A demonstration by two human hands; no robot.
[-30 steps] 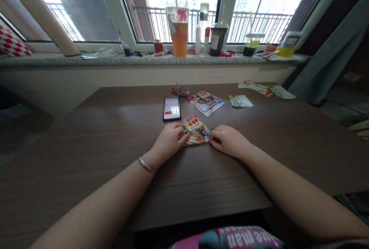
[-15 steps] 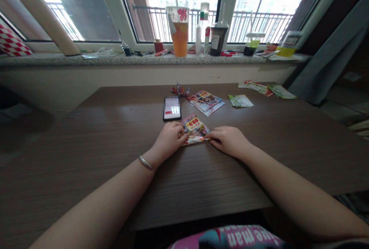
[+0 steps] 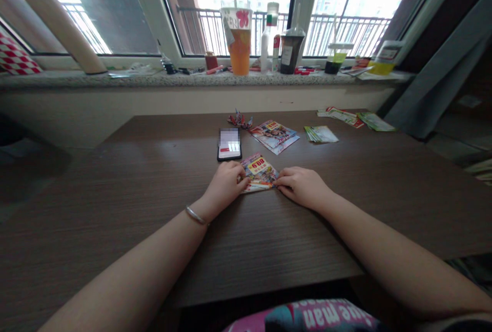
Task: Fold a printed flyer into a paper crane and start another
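Flyer (image 3: pixel 260 169) spans between my left hand (image 3: pixel 227 182), curled on its side, and my right hand (image 3: pixel 302 184), pinching its near corner.

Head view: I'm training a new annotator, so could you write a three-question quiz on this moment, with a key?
1. Multiple choice: what do the left hand and right hand both touch?
A. the smartphone
B. the nearest printed leaflet
C. the green-and-white paper slips

2. True or false: the cup of orange drink stands on the windowsill.

3. Fill in: the silver bangle is worn on the same side as the ___ hand.

Key: 1. B; 2. True; 3. left.
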